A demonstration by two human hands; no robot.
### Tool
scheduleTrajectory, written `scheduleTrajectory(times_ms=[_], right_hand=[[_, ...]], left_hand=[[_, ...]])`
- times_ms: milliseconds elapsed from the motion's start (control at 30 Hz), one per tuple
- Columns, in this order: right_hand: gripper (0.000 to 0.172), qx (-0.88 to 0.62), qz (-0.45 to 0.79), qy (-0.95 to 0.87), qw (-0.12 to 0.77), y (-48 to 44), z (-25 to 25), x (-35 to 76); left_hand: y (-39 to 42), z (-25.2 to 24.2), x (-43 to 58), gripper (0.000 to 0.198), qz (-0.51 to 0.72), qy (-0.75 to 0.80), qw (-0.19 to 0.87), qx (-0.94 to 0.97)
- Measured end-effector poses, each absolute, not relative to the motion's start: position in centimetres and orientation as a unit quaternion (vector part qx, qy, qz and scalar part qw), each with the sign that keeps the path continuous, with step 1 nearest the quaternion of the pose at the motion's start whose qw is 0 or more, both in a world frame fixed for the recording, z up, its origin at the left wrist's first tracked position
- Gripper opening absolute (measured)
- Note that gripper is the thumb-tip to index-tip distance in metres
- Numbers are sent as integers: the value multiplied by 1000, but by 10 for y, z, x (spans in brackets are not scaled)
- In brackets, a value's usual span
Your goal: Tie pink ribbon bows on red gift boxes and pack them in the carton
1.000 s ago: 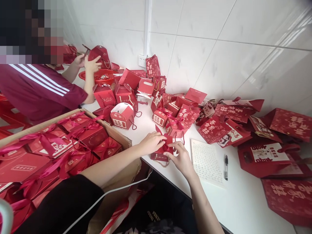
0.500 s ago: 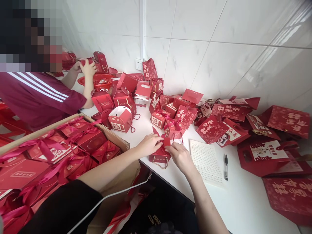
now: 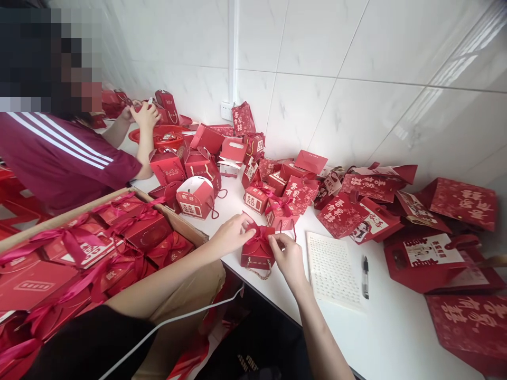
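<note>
A small red gift box [image 3: 257, 256] with a twisted cord handle stands on the table edge before me. On its top sits a red ribbon [image 3: 261, 237] formed into a bow. My left hand [image 3: 233, 234] is at the bow's left side, fingertips pinched on a ribbon loop. On the other side, my right hand [image 3: 288, 258] pinches the ribbon between thumb and forefinger. Just behind the box are a second box [image 3: 282, 215] with a ribbon bow and a box with a white label [image 3: 255, 199].
An open carton [image 3: 190, 227] full of ribboned red boxes stands at the left. A notebook [image 3: 332, 269] and a pen [image 3: 365, 277] lie to the right, near red gift bags [image 3: 463, 203]. A co-worker's hand [image 3: 146, 113] is beside a red basin [image 3: 137, 136]. A white cable [image 3: 178, 317] crosses my lap.
My hands have moved apart, the left one to the left and slightly up. The ribbon between them now shows as a spread bow on the box. The co-worker's hands have shifted slightly.
</note>
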State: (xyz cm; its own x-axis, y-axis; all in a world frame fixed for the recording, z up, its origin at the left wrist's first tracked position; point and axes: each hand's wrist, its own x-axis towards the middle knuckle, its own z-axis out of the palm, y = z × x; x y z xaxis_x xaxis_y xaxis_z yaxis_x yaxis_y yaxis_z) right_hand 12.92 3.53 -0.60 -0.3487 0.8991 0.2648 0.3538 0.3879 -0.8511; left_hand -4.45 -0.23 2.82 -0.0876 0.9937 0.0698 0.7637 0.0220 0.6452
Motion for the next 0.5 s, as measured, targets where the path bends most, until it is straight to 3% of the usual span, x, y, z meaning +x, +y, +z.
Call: scheduleTrajectory(times_ms=[167, 367, 500], right_hand=[[28, -448, 397, -691, 404, 37, -13, 127], [33, -428, 498, -617, 433, 45, -24, 132], [37, -410, 561, -570, 438, 50, -31, 136]], left_hand=[[-11, 26, -50, 38, 124, 746, 258, 601], [-3, 15, -57, 35, 194, 663, 384, 612], [1, 14, -62, 31, 220, 639, 409, 613]])
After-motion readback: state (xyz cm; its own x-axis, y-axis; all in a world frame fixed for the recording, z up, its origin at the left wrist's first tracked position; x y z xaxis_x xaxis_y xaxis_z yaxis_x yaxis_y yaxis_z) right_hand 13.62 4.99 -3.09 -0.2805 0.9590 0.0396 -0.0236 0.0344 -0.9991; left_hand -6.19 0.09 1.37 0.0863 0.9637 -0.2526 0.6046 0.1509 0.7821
